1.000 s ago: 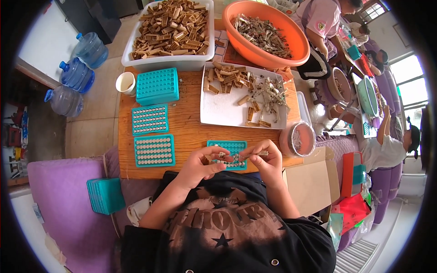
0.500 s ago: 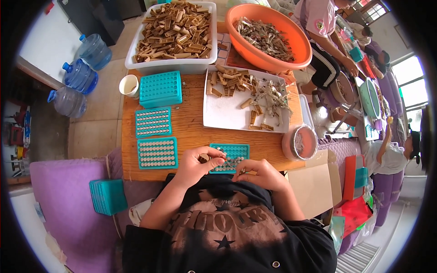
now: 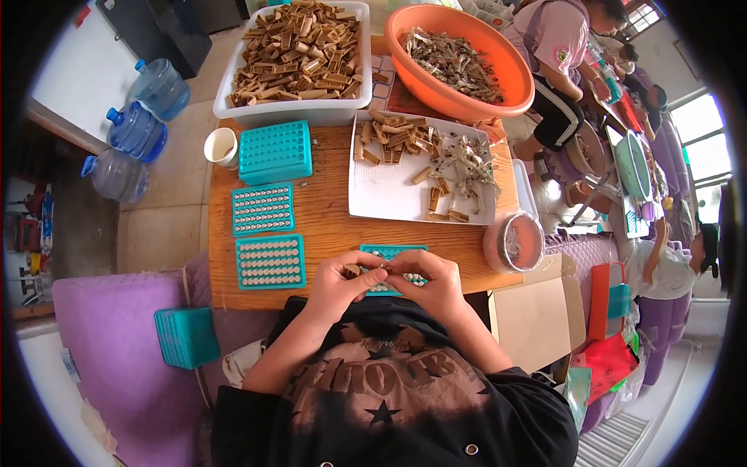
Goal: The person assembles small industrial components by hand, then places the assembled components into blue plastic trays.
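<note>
My left hand [image 3: 336, 282] is closed around a brown hollow piece [image 3: 352, 272], whose end shows between thumb and fingers. My right hand [image 3: 433, 279] meets it fingertip to fingertip, pinching something too small to make out. Both hands hover over a teal tray [image 3: 412, 253] that holds several small metallic pieces and is partly covered by my fingers. Beyond it, a white shallow box [image 3: 381, 194] has brown hollow pieces [image 3: 397, 134] on its left side and a tangle of thin wired parts [image 3: 467, 167] on its right.
Two filled teal trays [image 3: 270, 261] [image 3: 263, 208] lie on the wooden table's left side, near stacked teal trays [image 3: 275, 152] and a paper cup [image 3: 221, 146]. A white bin [image 3: 311, 115] and an orange basin [image 3: 510, 100] stand behind. To the right are a clear tub [image 3: 513, 243] and a co-worker [image 3: 556, 47].
My right hand has moved left and up from the tray to meet my left fingertips. The left hand stays nearly in place. The co-worker at the right has shifted posture.
</note>
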Tool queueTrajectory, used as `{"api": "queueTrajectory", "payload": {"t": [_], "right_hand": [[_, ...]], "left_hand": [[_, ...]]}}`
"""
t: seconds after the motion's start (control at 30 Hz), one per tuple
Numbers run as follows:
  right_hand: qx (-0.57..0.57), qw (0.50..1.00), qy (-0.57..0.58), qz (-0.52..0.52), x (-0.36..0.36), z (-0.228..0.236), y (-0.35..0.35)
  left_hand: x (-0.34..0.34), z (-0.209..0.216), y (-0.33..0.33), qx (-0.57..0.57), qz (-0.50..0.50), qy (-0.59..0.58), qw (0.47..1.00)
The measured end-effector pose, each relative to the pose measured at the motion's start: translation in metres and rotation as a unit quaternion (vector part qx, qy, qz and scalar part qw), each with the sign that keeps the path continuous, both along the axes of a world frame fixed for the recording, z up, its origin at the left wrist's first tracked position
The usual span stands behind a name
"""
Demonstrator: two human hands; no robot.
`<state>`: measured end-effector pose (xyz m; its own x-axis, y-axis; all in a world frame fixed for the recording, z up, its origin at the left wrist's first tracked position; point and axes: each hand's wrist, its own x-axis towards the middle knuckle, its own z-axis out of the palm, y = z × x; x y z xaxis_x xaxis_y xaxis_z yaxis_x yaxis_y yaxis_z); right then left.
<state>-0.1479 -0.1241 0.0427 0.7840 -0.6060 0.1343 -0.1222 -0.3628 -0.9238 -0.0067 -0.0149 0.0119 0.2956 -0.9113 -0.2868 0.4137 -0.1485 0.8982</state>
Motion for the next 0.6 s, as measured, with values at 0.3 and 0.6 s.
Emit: {"api": "queueTrajectory", "payload": {"t": [0.3, 0.6], "right_hand": [[0.086, 0.996, -0.013, -0.032, 0.002, -0.005, 0.002], [0.380, 0.923, -0.052, 0.013, 0.007, 0.002, 0.004]], "left_hand": [[-0.006, -0.013, -0.001, -0.057, 0.030, 0.275, 0.959], [-0.007, -0.006, 0.008, -0.144, 0.055, 0.130, 0.979]]}}
